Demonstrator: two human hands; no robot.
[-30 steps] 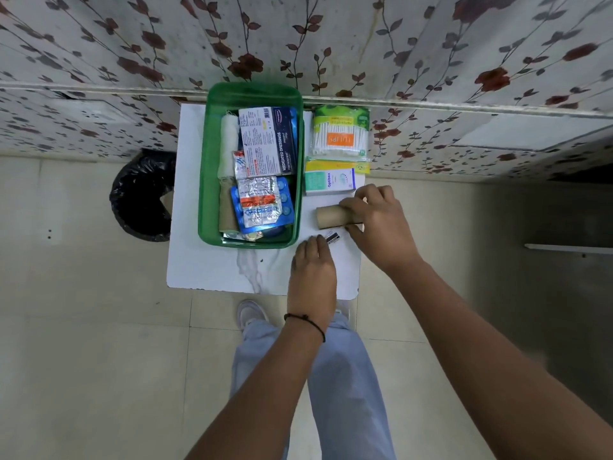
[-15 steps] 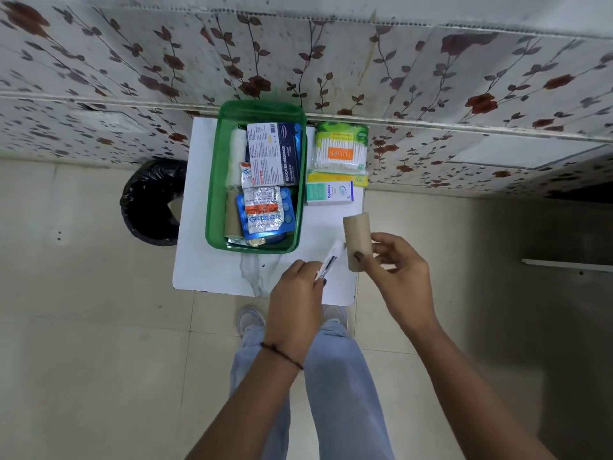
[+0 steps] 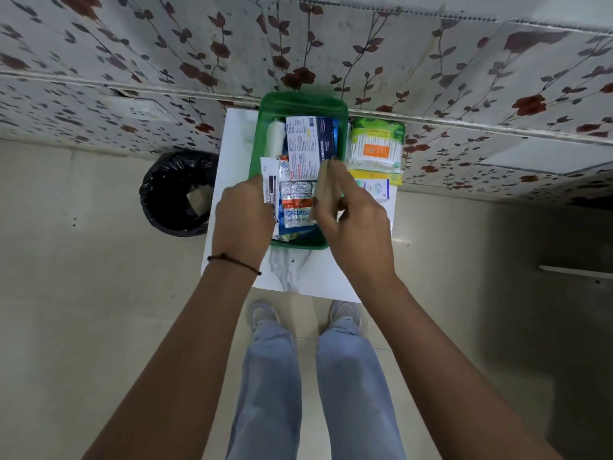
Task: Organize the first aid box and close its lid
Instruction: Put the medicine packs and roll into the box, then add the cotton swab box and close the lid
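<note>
The green first aid box (image 3: 303, 102) stands open on a small white table (image 3: 232, 134), against the wall. It holds a white gauze roll (image 3: 274, 139), a dressings box (image 3: 306, 146) and blister packs (image 3: 297, 197). My left hand (image 3: 243, 220) grips a white ointment tube (image 3: 269, 184) over the box's left side. My right hand (image 3: 353, 217) holds a tan bandage roll (image 3: 326, 187) over the box's right side. No lid is visible.
A cotton swab pack (image 3: 376, 146), a yellow packet (image 3: 378, 175) and a small teal box (image 3: 376, 189) lie on the table right of the first aid box. A black-lined bin (image 3: 177, 194) stands on the floor to the left. My legs are below the table.
Both hands lifted their items off the table's near right part and moved them up over the green box. The tube went to the left side, the roll to the right.
</note>
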